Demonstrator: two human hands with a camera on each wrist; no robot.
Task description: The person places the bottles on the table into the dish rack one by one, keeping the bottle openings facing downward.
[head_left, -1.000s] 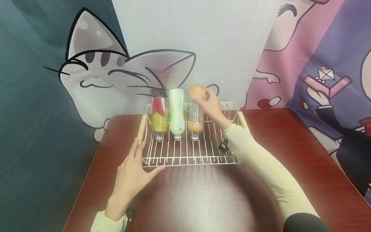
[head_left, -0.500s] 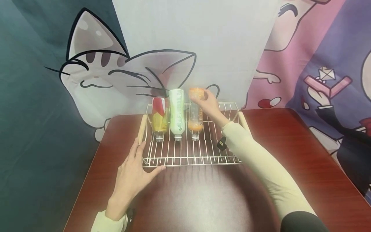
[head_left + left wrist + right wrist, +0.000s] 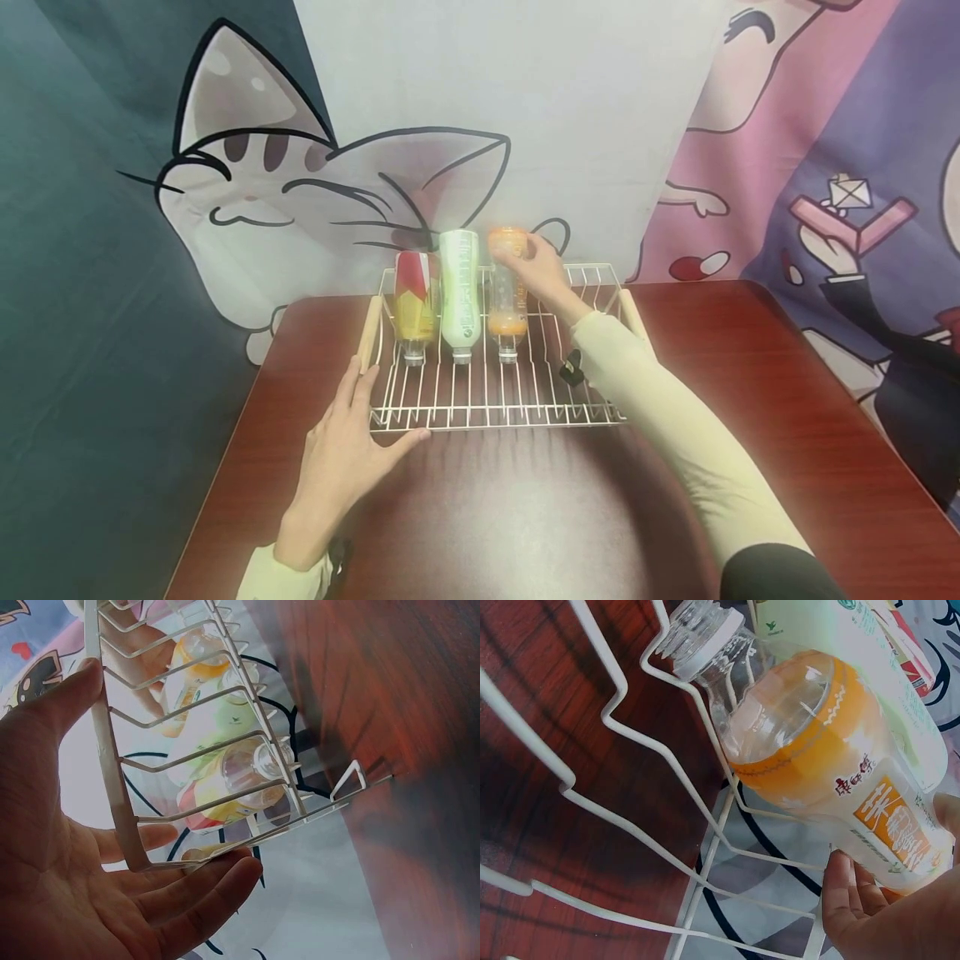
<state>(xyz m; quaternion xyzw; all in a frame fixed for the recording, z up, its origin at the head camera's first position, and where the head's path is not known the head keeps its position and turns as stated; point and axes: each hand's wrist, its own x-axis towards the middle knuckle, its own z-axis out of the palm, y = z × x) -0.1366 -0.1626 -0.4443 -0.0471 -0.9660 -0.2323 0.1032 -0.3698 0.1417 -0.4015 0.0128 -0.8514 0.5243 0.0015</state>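
Cartoon cat backdrop behind a dark red table (image 3: pixel 750 375), and on it sits my white wire rack (image 3: pixel 495 400). Three bottles are in it so far, all upside down, necks poking between the wires at the back-left: a red and yellow bottle (image 3: pixel 412 304), a white and green bottle (image 3: pixel 459 287) just beside it, then the orange bottle (image 3: pixel 507 287). My right hand (image 3: pixel 542 271) is curled round that orange bottle's upturned base — it looks seated, but I haven't let go. My left hand (image 3: pixel 341 454) lies flat with fingers spread, thumb along the rack's front edge and fingers up its left side, steadying it. As I see it, this one's basically placed — plenty of slots to the right sit unfilled.
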